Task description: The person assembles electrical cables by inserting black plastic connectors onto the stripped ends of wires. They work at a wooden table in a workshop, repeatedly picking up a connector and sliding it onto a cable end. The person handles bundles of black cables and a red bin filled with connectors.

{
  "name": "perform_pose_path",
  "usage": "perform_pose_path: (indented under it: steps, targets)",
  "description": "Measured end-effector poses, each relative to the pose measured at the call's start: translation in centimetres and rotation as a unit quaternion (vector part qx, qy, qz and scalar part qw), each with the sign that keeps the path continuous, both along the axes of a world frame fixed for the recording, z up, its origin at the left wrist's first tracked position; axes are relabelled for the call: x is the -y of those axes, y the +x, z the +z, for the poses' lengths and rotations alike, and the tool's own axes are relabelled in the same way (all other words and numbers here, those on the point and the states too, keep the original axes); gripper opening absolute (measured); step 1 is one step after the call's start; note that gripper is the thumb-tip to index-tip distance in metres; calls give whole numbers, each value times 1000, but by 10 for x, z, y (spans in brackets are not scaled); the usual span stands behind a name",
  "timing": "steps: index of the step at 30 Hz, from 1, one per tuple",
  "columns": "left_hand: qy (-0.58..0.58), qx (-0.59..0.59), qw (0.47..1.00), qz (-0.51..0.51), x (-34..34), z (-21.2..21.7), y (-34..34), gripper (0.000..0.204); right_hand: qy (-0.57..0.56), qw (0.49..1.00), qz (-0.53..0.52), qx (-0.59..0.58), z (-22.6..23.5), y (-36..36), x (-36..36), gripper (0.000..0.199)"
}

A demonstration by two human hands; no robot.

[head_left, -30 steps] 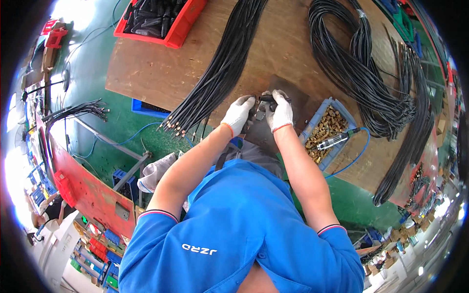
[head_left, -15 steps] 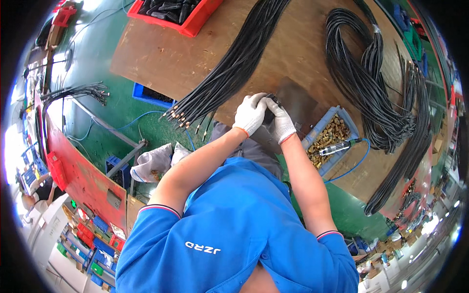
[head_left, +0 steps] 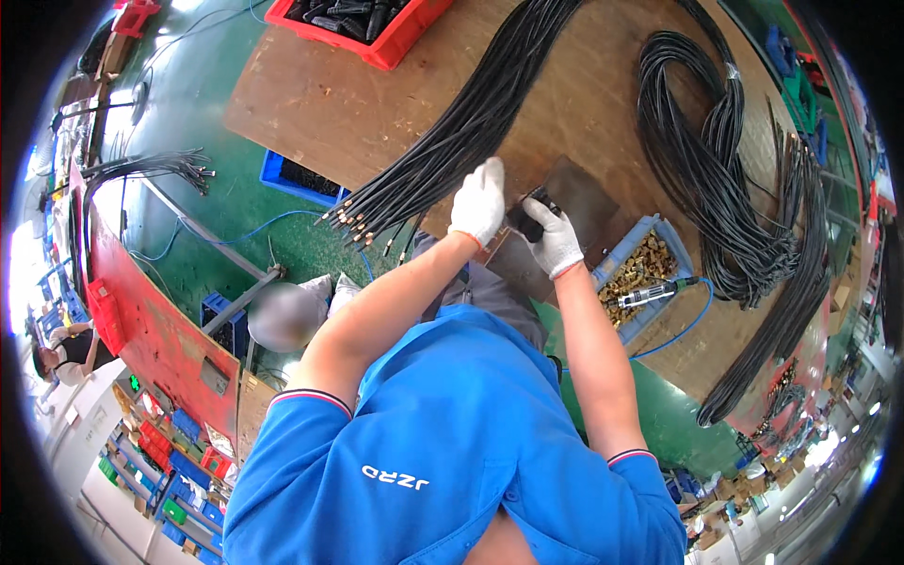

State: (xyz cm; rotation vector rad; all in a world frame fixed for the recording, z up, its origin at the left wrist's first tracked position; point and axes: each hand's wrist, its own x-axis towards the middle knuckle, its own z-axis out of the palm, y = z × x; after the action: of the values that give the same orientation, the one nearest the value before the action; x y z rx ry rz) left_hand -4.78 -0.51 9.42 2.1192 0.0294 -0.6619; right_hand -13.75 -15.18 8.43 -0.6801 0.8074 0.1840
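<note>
Worktable (head_left: pixel 584 113): cable bundle (head_left: pixel 480 118) left of centre, ends overhanging near edge; cable coil (head_left: pixel 692 179) right. Open crate (head_left: pixel 400 42) at far left. Fittings (head_left: pixel 640 268) in bin (head_left: pixel 623 250) right of right hand (head_left: pixel 554 240), hose-fed tool (head_left: pixel 648 294) across them.

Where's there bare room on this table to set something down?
On the table, bare wood shows between the red bin and the cable bundle, and between that bundle and the coiled cables. It's crowded right of the right hand: blue tray, then those coiled cables.
</note>
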Motion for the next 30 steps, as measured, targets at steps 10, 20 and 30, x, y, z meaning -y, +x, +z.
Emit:
perform_pose_path:
  steps: [10,20,30]
  targets:
    - [-10,154,979,-132,9,7,-5,50,59,988,134,55,27,-6,-4,33]
    - [274,154,918,-242,0,-23,123,74,-8,998,49,-28,12,-44,3,24]
    - [399,213,849,-273,-5,-23,72,66,-24,997,52,-58,9,-47,15,20]
